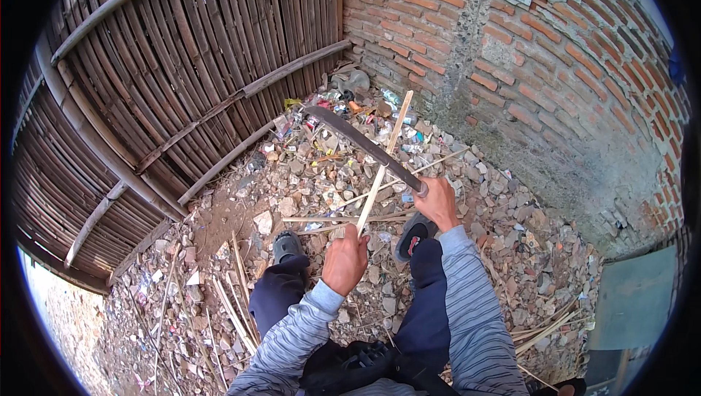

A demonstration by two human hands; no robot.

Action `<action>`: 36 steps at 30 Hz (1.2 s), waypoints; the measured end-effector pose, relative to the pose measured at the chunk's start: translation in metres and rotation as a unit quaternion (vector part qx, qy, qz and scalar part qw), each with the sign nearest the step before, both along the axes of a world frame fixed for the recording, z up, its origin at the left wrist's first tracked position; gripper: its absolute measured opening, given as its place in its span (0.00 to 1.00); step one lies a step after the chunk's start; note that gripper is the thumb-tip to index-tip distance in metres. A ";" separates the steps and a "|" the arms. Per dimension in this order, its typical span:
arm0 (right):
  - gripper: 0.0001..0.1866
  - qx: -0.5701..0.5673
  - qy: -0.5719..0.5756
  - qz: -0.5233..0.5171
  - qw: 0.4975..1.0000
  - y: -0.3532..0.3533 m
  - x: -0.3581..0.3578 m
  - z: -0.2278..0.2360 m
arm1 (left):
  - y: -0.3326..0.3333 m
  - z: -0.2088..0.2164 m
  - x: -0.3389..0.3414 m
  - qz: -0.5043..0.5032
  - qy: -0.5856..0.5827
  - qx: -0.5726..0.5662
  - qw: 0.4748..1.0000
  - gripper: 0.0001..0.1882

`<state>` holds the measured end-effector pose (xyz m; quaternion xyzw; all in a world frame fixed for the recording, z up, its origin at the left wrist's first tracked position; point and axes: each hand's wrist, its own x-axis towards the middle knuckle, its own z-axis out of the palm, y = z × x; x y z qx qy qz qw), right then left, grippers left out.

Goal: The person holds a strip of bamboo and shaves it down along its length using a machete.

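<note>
My left hand (345, 261) is closed around the lower end of a pale split-bamboo strip (374, 193), which slants up and away in front of me. In my right hand (438, 204) is the handle of a machete (358, 138) with a long dark blade, curved at its far end. The blade points to the far left and crosses over the strip about midway along. Whether its edge touches the strip or sits just above it, I cannot tell. Several more thin bamboo strips (321, 219) lie across the stones near my feet.
Stones and rubble (511, 250) cover the ground, with scattered litter (350, 107) in the far corner. A bamboo-slat fence (219, 45) stands on the left, a brick wall (555, 82) on the right. Loose bamboo strips (232, 308) lie at lower left. A grey-green panel (635, 301) stands at lower right.
</note>
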<state>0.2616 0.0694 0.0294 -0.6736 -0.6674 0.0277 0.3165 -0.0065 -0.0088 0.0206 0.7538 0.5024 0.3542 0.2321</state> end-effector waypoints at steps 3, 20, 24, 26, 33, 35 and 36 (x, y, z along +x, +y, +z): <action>0.11 0.002 0.058 -0.004 0.998 -0.004 -0.010 -0.001 | -0.002 0.015 0.000 -0.004 -0.028 -0.040 0.999 0.15; 0.19 -0.176 0.577 0.141 0.785 -0.019 -0.023 0.012 | 0.016 0.038 -0.006 -0.085 -0.237 -0.334 0.909 0.17; 0.28 -0.168 0.566 0.114 0.799 -0.014 -0.017 0.002 | 0.023 0.023 -0.008 -0.105 -0.286 -0.347 0.887 0.18; 0.29 -0.121 0.493 0.085 0.857 -0.011 -0.017 -0.006 | 0.023 0.026 -0.004 -0.080 -0.333 -0.391 0.855 0.17; 0.29 0.034 0.121 0.011 0.992 -0.015 -0.034 0.004 | 0.022 0.021 -0.003 -0.100 -0.315 -0.341 0.880 0.17; 0.29 0.025 0.099 0.014 0.995 -0.020 -0.042 0.014 | 0.021 0.018 -0.004 -0.101 -0.279 -0.334 0.895 0.18; 0.29 0.017 0.076 0.013 0.997 -0.021 -0.043 0.016 | 0.022 0.016 -0.004 -0.102 -0.278 -0.334 0.895 0.18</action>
